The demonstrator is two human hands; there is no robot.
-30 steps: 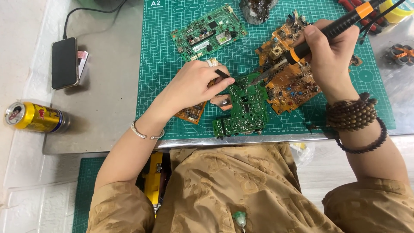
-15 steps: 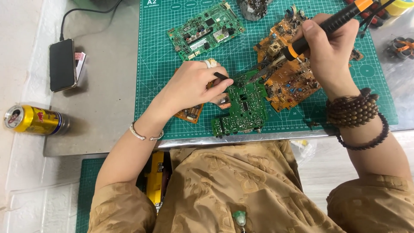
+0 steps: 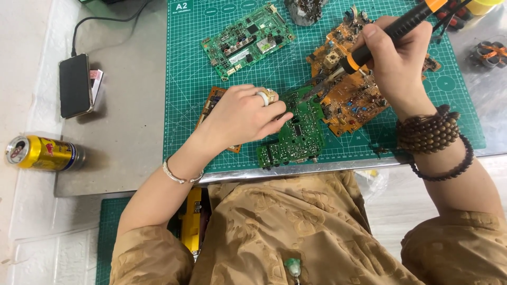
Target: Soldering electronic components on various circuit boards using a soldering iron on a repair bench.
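The green circuit board (image 3: 297, 132) lies at the near edge of the green cutting mat (image 3: 185, 79), its lower corner almost at the metal rim of the table (image 3: 121, 132). The left hand (image 3: 240, 116) rests palm-down on the board's left side, fingers (image 3: 280, 117) pressed together and bearing on the board surface; a white ring sits on one finger. A small brown board (image 3: 211, 100) is partly covered by this hand.

The right hand (image 3: 396, 58) grips the soldering iron (image 3: 393, 34), fingers closed around its black-and-orange handle. The metal tip angles down-left and meets the top edge of the green circuit board. Beneath this hand lies an orange-brown circuit board (image 3: 351, 103), touching the green board's right edge.

Farther up the mat, a second green board (image 3: 247, 39) lies tilted and apart from the others. Bare mat remains between it and the left hand, and along the mat's left strip.

Left of the mat, the grey table surface carries a dark phone (image 3: 75, 85) with a cable at its far end. A yellow drink can (image 3: 45, 153) lies on its side just off the table's left edge. A copper coil (image 3: 488, 53) sits beyond the mat's right edge.
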